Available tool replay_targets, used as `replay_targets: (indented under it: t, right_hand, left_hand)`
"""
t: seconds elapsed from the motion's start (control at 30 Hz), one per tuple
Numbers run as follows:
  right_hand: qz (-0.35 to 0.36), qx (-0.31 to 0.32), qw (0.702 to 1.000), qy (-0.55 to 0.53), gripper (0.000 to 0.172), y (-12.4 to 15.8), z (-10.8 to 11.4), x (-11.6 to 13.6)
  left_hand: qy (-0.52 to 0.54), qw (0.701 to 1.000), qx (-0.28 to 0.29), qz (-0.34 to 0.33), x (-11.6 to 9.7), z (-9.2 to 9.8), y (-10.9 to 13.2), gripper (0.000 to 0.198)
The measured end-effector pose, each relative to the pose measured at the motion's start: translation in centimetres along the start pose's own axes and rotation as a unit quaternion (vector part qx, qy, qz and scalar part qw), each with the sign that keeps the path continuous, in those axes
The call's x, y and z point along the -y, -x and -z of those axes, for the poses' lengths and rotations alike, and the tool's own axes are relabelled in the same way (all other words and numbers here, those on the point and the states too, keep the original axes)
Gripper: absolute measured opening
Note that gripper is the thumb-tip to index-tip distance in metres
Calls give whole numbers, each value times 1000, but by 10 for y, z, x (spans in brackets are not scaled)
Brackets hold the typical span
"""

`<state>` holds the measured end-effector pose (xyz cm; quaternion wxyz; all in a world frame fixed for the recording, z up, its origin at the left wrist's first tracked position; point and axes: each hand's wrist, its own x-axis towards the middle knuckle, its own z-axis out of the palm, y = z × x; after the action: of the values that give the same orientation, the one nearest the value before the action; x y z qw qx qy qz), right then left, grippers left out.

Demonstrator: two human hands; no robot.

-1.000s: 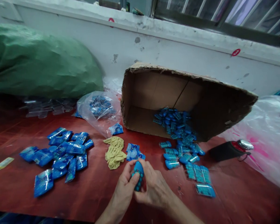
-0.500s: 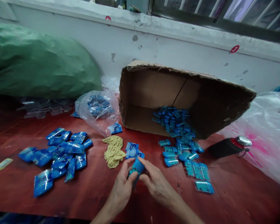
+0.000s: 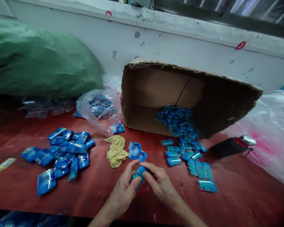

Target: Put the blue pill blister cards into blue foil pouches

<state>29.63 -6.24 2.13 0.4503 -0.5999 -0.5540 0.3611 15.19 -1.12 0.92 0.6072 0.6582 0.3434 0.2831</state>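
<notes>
A small clear container with a blue cap and turquoise balls inside (image 3: 140, 172) is held up between both hands, above the near middle of the red table. My left hand (image 3: 126, 186) wraps its fingers and thumb around the clear body. At the capped end, my right hand (image 3: 161, 183) pinches with thumb and forefinger. Just beyond the fingertips lie flat blue printed sachets (image 3: 134, 150), and a crumpled yellowish cloth (image 3: 115, 150) is left of them. Similar blue-capped containers (image 3: 196, 154) are spread to the right, several spilling from the box.
A cardboard box (image 3: 142, 121) lies on its side against the wall. Left are filled blue packets (image 3: 68, 149), a clear bag of sachets (image 3: 91, 108) and a large green sack (image 3: 44, 63). A dark bottle (image 3: 224, 147) leans at the right beside pinkish plastic wrapping (image 3: 267, 126).
My right thumb has moved up onto the blue cap, and the container has turned slightly in my fingers. The camera view has shifted a little.
</notes>
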Motion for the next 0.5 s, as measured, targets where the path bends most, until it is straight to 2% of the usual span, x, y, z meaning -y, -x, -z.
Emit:
replay_targets:
  t: [0.07, 0.2, 0.27, 0.33, 0.43, 0.5]
  right_hand:
    - [29, -3, 999, 29, 25, 0, 2, 3]
    - [61, -15, 997, 48, 26, 0, 1, 1]
    - [73, -18, 993, 92, 32, 1, -2, -2]
    - [57, 2, 985, 162, 47, 1, -5, -5]
    - [35, 41, 964, 262, 85, 2, -12, -8]
    - [45, 42, 953, 298, 93, 3, -16, -9]
  left_hand:
    - [4, 1000, 9, 2, -2, 0, 0, 44]
    - [16, 1000, -24, -2, 1, -6, -2, 44]
    - [58, 997, -42, 6, 3, -10, -6, 45]
    - [129, 989, -55, 37, 5, -14, -10, 48]
    - [241, 964, -56, 97, 8, -16, -16, 48]
    - [285, 950, -52, 116, 8, -15, -16, 46]
